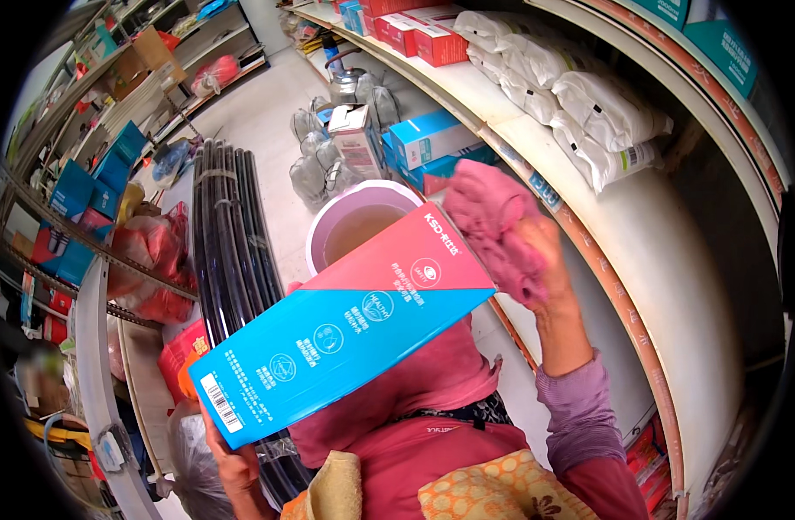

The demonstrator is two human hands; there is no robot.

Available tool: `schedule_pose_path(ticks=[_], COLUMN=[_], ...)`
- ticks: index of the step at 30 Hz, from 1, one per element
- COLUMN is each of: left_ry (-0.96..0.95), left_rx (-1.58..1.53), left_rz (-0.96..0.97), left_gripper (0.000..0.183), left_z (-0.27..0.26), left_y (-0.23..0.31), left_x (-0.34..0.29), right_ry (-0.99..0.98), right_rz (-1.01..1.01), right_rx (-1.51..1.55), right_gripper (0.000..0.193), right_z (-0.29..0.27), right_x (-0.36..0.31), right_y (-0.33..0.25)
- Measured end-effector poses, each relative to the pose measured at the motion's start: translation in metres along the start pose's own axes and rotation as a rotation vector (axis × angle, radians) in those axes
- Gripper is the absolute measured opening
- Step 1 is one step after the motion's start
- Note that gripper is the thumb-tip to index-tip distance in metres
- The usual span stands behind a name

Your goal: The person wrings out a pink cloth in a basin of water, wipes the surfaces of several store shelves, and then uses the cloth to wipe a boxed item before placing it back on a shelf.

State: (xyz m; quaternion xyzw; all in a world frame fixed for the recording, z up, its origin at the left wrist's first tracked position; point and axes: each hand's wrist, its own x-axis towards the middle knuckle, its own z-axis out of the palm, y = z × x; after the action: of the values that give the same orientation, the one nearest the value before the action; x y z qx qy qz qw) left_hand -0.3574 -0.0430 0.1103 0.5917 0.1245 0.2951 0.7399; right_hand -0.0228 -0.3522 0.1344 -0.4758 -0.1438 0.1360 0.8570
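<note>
A long blue and red cardboard box (345,347) lies tilted across the middle, its lower end to the left. My left hand (231,459) grips that lower left end from beneath, with part of the fingers hidden by the box. My right hand (545,260) is closed on a crumpled pink cloth (488,217), which is against or just beside the box's upper right end. Partly covered by the box, a lilac-rimmed bucket (318,234) with murky water stands on the floor beyond.
To the right, a curved white shelf (467,82) carries white plastic packs (588,104) and red boxes (423,39). Bundled dark tubes (228,225) lie at the left. Grey bagged items (315,169) and blue boxes (428,139) sit past the bucket. Metal racking (85,234) lines the far left.
</note>
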Motion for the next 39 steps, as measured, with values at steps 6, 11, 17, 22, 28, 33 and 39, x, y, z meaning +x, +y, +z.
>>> schedule_pose_path(ticks=[6,11,17,22,28,33,39], left_ry=[0.214,0.317,0.348,0.338,0.346,0.356,0.345], left_rx=[0.080,0.078,0.099,-0.004,-0.082,-0.034,0.088], left_rz=[-0.145,-0.158,-0.176,-0.342,-0.396,-0.466,-0.309], left_gripper=[0.051,0.041,0.039,0.043,0.049,0.044,0.053], left_z=[0.021,0.037,0.028,0.018,0.026,0.028,0.020], left_y=[0.016,0.017,0.012,0.014,0.021,0.024,0.023], left_x=[0.027,0.030,0.028,0.027,0.043,0.048,0.045], right_ry=[-0.253,-0.075,0.071,0.057,-0.168,-0.214,-0.339], right_rz=[-0.022,0.125,0.217,0.311,0.339,0.285,0.191], right_rx=[-0.103,0.084,-0.034,0.116,-0.172,-0.180,-0.172], right_gripper=[0.048,0.038,0.033,0.035,0.040,0.044,0.044], right_z=[0.010,-0.019,-0.039,-0.038,-0.035,-0.009,-0.002], right_x=[0.007,-0.016,-0.046,-0.029,-0.007,0.007,0.017], right_y=[0.029,0.067,0.105,0.068,0.039,0.025,0.018])
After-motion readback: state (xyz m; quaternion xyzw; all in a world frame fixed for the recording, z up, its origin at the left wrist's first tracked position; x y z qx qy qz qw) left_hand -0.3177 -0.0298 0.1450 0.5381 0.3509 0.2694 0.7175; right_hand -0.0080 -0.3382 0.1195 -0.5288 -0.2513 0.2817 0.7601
